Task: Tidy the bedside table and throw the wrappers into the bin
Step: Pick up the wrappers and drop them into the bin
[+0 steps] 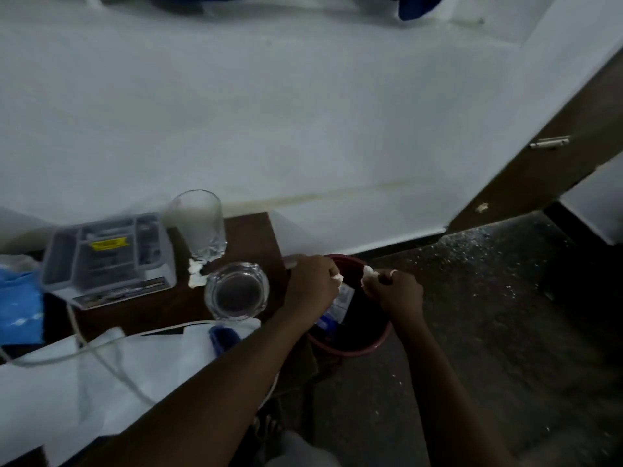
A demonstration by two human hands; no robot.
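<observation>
Both fists are out over the red bin [350, 348], so whatever drops lands inside. The left hand [312, 286] is clenched on a crumpled white wrapper [337, 278]; the right hand [394, 291] pinches another white scrap [368, 273]. Farther back, by the bedside table's [249, 237] right edge, sit an ashtray [237, 291] and a tumbler [199, 224] — one white scrap [195, 274] remains between them.

bedside table [251, 230] | glass [199, 224], ashtray [237, 291], grey box [108, 257], white scraps [195, 276] | floor [488, 315]: bin [382, 342]
</observation>
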